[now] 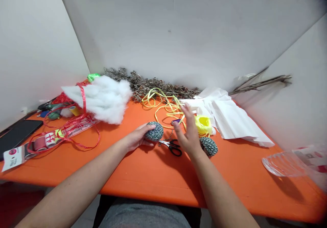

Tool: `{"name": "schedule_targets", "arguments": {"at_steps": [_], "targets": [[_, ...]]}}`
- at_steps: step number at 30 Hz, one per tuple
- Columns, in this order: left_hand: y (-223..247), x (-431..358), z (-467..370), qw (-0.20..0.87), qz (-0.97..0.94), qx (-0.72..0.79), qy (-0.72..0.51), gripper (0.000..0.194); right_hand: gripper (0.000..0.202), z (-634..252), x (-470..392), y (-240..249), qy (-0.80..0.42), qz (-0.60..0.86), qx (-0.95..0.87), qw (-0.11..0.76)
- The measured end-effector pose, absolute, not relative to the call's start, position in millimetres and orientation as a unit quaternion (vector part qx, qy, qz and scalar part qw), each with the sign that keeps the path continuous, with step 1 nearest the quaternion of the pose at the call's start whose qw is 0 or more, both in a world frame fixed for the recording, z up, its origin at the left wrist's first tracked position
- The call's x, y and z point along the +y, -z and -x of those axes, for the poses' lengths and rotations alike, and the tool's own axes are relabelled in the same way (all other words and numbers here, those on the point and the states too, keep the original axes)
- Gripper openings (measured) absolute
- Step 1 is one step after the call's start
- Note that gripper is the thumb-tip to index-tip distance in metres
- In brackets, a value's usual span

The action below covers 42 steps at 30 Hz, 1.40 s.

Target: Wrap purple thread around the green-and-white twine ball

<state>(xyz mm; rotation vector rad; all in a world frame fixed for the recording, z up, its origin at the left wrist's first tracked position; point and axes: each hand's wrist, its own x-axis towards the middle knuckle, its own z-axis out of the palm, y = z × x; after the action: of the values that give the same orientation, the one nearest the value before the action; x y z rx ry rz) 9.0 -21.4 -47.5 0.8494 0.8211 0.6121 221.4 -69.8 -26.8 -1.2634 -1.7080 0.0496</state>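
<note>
At nine o'clock, our packet [81, 124] holds thread spools [40, 143]; mid-table, our left hand [139, 137] grips a yarn ball [155, 131], our right hand [190, 134] spreads free, and scissors [168, 144] lie ten-to-four, blades toward ten.

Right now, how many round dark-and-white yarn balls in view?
2: one dark-and-white yarn ball in the left hand, a second ball on the orange table beside the right hand. Others may be hidden.

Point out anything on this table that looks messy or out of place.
The yellow ribbon looks untidy, lying in tangled loops behind the scissors; the red ribbon straggles across white stuffing and a thread packet. Nothing looks plainly damaged.
</note>
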Motion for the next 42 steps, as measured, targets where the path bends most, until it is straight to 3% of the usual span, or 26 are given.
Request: {"name": "schedule_targets", "arguments": {"at_steps": [6, 15, 28, 36, 42], "targets": [[46.1, -22.6, -8.8, 0.785, -0.411, 0.374, -0.272, 0.039, 0.07, -203.1, -71.1, 42.0, -0.259, 0.515, -0.729, 0.37], [46.9, -25.0, -9.9, 0.768, -0.444, 0.384, -0.257, 0.047, 0.045, -218.7, -65.8, 34.9, -0.281, 0.554, -0.717, 0.316], [48.5, -27.7, -14.0, 0.733, -0.475, 0.406, -0.27, 0.043, 0.025, -234.0, -69.0, 19.6, -0.287, 0.507, -0.741, 0.334], [47.9, -26.9, -12.6, 0.754, -0.464, 0.386, -0.259, 0.059, 0.029, -229.6, -72.3, 19.5, -0.295, 0.486, -0.723, 0.394], [44.8, -26.5, -12.5, 0.771, -0.436, 0.363, -0.29, 0.06, 0.027, -230.2, -71.1, 20.3, -0.291, 0.487, -0.695, 0.442]]}}
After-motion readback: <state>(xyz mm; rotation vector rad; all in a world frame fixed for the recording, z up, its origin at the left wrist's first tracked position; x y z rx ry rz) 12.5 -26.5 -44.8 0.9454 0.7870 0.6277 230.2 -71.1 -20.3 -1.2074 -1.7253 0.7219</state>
